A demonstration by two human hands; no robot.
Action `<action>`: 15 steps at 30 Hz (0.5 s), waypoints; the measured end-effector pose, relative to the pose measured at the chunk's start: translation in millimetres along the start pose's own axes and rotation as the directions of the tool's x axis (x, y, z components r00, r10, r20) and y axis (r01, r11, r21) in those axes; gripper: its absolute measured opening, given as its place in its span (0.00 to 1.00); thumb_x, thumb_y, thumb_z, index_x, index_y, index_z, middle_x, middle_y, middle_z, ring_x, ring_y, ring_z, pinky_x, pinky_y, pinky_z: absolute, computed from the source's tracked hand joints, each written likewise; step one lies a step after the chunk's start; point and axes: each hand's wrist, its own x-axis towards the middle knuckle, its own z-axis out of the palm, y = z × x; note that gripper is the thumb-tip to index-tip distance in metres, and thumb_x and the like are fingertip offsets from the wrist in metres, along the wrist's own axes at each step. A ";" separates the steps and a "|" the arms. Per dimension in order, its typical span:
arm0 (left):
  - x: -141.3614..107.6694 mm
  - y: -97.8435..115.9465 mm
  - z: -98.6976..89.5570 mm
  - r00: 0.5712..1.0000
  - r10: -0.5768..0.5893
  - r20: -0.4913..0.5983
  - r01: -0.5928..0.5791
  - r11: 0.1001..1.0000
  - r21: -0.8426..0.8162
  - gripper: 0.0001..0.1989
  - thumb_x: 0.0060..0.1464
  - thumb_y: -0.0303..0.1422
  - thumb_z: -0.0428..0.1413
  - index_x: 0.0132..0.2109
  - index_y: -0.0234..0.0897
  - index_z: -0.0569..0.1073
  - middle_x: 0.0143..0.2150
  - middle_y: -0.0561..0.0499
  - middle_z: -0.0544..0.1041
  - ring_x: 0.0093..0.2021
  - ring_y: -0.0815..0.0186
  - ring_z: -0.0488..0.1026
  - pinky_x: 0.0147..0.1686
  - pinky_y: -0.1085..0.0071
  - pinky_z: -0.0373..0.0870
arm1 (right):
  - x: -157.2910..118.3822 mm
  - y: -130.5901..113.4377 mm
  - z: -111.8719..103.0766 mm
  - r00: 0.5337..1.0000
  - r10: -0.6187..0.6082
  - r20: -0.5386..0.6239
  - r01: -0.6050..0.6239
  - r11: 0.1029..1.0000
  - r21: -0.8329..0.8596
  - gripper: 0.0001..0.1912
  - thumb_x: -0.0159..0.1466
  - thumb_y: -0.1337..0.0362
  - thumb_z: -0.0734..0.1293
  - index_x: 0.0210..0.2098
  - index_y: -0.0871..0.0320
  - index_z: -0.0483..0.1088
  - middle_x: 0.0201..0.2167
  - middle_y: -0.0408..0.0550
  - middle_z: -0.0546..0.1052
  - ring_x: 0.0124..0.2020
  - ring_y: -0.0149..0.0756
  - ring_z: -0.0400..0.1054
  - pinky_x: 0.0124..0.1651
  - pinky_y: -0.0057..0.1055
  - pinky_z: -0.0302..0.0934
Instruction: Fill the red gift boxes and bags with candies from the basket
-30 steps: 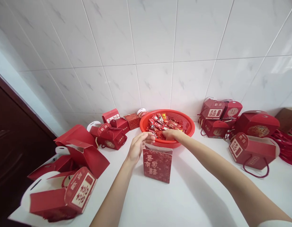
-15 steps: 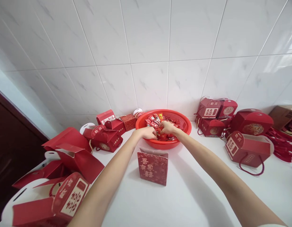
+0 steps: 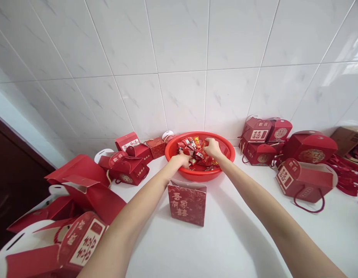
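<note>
Candies (image 3: 199, 155), shiny and mostly red-wrapped, in a red basket (image 3: 202, 177); both hands (image 3: 212, 148) among them, grip unclear.

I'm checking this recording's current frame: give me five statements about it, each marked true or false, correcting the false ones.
1. The left hand and right hand both reach into the red basket. True.
2. The left hand grips the lettered container nearest the camera. False: the lettered container stands on the white tabletop, with neither hand on it.
3. Wrapped packets lie in the basket. True.
4. The wall behind is wooden. False: the wall is tiled.
5. Red boxes stand on both sides of the basket. True.
</note>
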 end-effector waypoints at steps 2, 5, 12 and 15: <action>0.3 4.5 -0.2 0.996 -0.059 0.069 0.051 0.993 0.110 0.36 0.16 0.26 0.70 0.44 0.42 0.83 0.68 0.31 0.64 0.54 0.30 0.72 0.41 0.52 0.73 | 0.5 1.7 0.4 1.000 0.007 0.011 -0.007 1.000 -0.026 0.23 0.52 0.77 0.61 0.45 0.59 0.74 0.41 0.54 0.80 0.44 0.45 0.72 0.43 0.30 0.63; -0.9 7.1 -0.6 0.995 -0.051 0.087 0.034 0.982 0.187 0.34 0.21 0.25 0.68 0.45 0.40 0.82 0.64 0.29 0.69 0.54 0.32 0.73 0.43 0.53 0.72 | 0.1 1.9 0.3 0.999 0.036 0.014 -0.036 0.998 -0.054 0.22 0.53 0.78 0.61 0.46 0.61 0.74 0.45 0.56 0.79 0.47 0.46 0.73 0.43 0.30 0.63; -3.8 0.7 1.5 0.986 0.128 0.105 -0.124 0.992 -0.037 0.11 0.26 0.25 0.67 0.24 0.40 0.79 0.25 0.48 0.79 0.29 0.55 0.76 0.34 0.65 0.70 | -3.0 -1.5 -1.3 0.998 0.061 0.016 -0.060 0.997 -0.048 0.21 0.57 0.77 0.62 0.47 0.61 0.74 0.46 0.57 0.79 0.47 0.46 0.73 0.44 0.31 0.63; -3.8 2.2 1.8 0.982 0.188 0.021 -0.180 0.964 -0.195 0.08 0.29 0.29 0.68 0.23 0.40 0.79 0.21 0.51 0.76 0.26 0.57 0.74 0.32 0.66 0.69 | -4.5 -2.8 -3.0 0.998 0.063 0.007 -0.063 0.997 -0.034 0.23 0.55 0.77 0.62 0.49 0.60 0.74 0.48 0.56 0.79 0.50 0.46 0.73 0.46 0.31 0.63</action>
